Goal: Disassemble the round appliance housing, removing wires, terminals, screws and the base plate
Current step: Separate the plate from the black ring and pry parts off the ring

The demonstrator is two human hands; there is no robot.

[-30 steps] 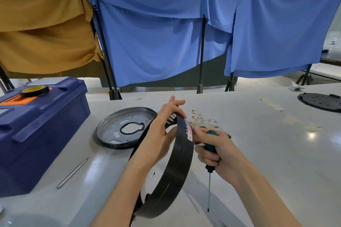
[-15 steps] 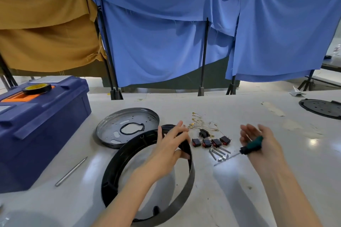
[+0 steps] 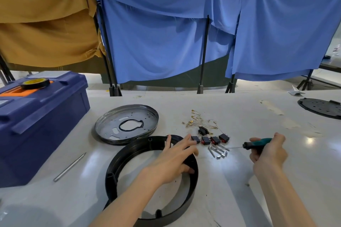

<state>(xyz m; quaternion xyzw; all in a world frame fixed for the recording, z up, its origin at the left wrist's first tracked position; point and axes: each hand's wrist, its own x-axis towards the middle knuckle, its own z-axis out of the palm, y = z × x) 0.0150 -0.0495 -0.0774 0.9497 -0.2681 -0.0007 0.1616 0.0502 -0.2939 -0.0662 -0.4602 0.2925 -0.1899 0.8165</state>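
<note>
The black round housing ring [image 3: 118,162] lies flat on the white table. My left hand [image 3: 173,160] rests on its far right rim, thumb inside and fingers spread over the edge. My right hand [image 3: 267,153] grips a green-handled screwdriver [image 3: 257,143] whose shaft points left toward a small heap of metal screws and posts [image 3: 217,151]. A row of black and red switches [image 3: 210,139] sits just beyond, with thin wires and brass terminals [image 3: 199,121] behind them. The metal base plate [image 3: 127,125] lies beyond the ring.
A blue toolbox [image 3: 36,121] with a tape roll [image 3: 35,83] on its lid stands at the left. A loose metal rod [image 3: 70,167] lies between toolbox and ring. A black perforated disc [image 3: 321,108] sits at the far right. Cloth-draped stands line the table's back edge.
The ring went from being held upright to lying flat on the table. My right hand moved right, away from it, and turned the screwdriver from pointing down to pointing left.
</note>
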